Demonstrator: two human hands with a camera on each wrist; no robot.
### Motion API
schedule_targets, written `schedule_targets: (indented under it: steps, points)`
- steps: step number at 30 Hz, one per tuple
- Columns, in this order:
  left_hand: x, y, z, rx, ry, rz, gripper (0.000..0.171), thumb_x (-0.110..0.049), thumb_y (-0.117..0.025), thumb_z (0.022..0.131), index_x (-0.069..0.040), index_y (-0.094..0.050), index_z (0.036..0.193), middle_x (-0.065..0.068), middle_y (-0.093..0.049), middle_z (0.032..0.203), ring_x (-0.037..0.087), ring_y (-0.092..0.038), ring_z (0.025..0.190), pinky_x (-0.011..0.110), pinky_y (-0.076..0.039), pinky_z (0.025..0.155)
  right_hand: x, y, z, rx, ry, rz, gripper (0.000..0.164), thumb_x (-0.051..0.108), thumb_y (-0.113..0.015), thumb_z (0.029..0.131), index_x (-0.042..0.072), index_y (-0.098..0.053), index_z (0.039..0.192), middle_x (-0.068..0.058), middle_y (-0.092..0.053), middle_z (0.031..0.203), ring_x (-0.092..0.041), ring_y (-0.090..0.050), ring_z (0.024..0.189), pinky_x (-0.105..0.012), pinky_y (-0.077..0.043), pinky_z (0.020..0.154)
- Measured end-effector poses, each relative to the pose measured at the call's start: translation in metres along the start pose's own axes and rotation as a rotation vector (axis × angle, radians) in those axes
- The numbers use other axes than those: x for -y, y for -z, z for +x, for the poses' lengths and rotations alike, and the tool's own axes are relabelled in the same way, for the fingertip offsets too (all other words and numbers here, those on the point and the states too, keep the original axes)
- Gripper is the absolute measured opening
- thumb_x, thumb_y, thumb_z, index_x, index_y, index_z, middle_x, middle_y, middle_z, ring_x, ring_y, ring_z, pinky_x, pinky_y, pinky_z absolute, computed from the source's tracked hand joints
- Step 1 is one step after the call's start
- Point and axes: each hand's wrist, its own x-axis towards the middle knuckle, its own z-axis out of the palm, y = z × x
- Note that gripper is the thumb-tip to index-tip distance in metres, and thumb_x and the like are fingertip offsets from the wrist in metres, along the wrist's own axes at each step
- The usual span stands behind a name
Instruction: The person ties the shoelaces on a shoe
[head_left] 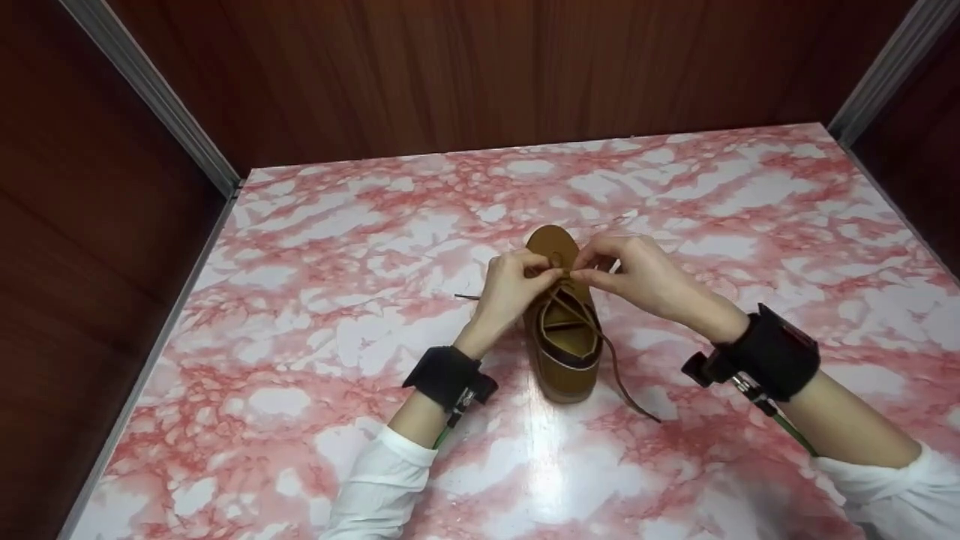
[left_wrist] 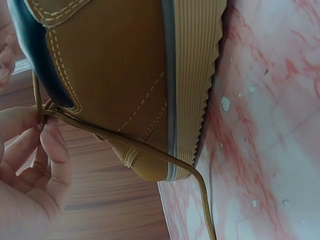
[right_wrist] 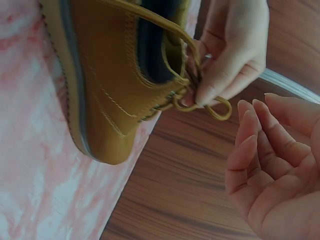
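Observation:
A tan lace-up shoe [head_left: 571, 386] with a dark padded collar stands upright on its sole, toe pointing away from me. My left hand [head_left: 514, 285] pinches the brown shoelace [left_wrist: 140, 145] between thumb and fingers, just above the top eyelets. A small lace loop [right_wrist: 227, 116] sticks out past those fingertips in the right wrist view. My right hand [right_wrist: 280, 170] is beside it, its fingers softly bent and holding nothing, a short gap from the loop. One lace end [head_left: 626, 394] trails over the shoe's right side onto the table; another lace tip [head_left: 466, 297] shows left of the left hand.
The shoe is on a table with a red-and-white marbled top [head_left: 300, 337]. Dark wood-grain panels [head_left: 480, 75] rise behind it and at both sides, with grey metal strips [head_left: 157, 90] at the corners. A black strap band [head_left: 776, 356] sits round each wrist.

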Motion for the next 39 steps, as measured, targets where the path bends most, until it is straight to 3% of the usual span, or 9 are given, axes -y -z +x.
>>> schedule_targets:
  steps: [7,16,23,29,35,39]
  points:
    - [-0.001,0.000,0.000,-0.012,-0.020,0.024,0.012,-0.026,-0.055,0.063,-0.014,-0.059,0.064,-0.010,-0.047,0.060,0.000,-0.040,0.053,0.014,-0.032,0.048,-0.004,-0.015,-0.010,0.055,-0.060,-0.045,0.016,0.033,-0.050,0.065,0.019,-0.051,0.070,0.008,-0.048,0.060,-0.004,-0.042,0.052,-0.021,-0.033,0.043]
    - [-0.003,0.001,0.001,-0.013,-0.012,0.013,0.012,-0.023,-0.056,0.062,-0.012,-0.059,0.066,-0.009,-0.048,0.061,0.000,-0.042,0.054,0.014,-0.032,0.049,-0.006,-0.026,-0.016,0.064,-0.089,-0.074,0.016,0.035,-0.051,0.063,0.020,-0.049,0.069,0.009,-0.045,0.060,-0.004,-0.040,0.050,-0.021,-0.032,0.041]
    - [-0.001,0.000,0.001,-0.009,-0.016,0.019,0.011,-0.024,-0.056,0.062,-0.013,-0.059,0.065,-0.009,-0.048,0.061,0.000,-0.041,0.054,0.014,-0.032,0.048,-0.008,-0.032,-0.016,0.024,-0.059,-0.146,0.018,0.036,-0.053,0.061,0.020,-0.049,0.065,0.008,-0.044,0.056,-0.002,-0.038,0.045,-0.020,-0.031,0.037]
    - [0.001,0.000,0.000,-0.009,-0.022,0.009,0.012,-0.025,-0.056,0.063,-0.014,-0.059,0.065,-0.010,-0.048,0.062,-0.001,-0.041,0.055,0.014,-0.032,0.048,-0.009,-0.036,-0.017,0.004,-0.088,-0.202,0.017,0.039,-0.053,0.059,0.023,-0.049,0.062,0.012,-0.041,0.054,0.000,-0.036,0.044,-0.019,-0.030,0.037]
    - [0.000,0.000,0.000,-0.006,-0.015,0.005,0.012,-0.025,-0.055,0.063,-0.014,-0.059,0.065,-0.010,-0.047,0.061,-0.001,-0.041,0.054,0.014,-0.032,0.048,-0.010,-0.034,-0.016,0.027,-0.072,-0.163,0.012,0.033,-0.050,0.065,0.020,-0.051,0.065,0.010,-0.045,0.060,-0.001,-0.040,0.050,-0.020,-0.031,0.041]
    - [0.000,0.001,0.000,-0.009,-0.010,0.007,0.011,-0.025,-0.055,0.063,-0.014,-0.059,0.064,-0.010,-0.047,0.061,0.000,-0.040,0.053,0.014,-0.032,0.047,-0.010,-0.031,-0.014,-0.003,-0.051,-0.108,0.012,0.029,-0.050,0.066,0.018,-0.051,0.065,0.009,-0.047,0.060,-0.001,-0.042,0.051,-0.019,-0.033,0.043]
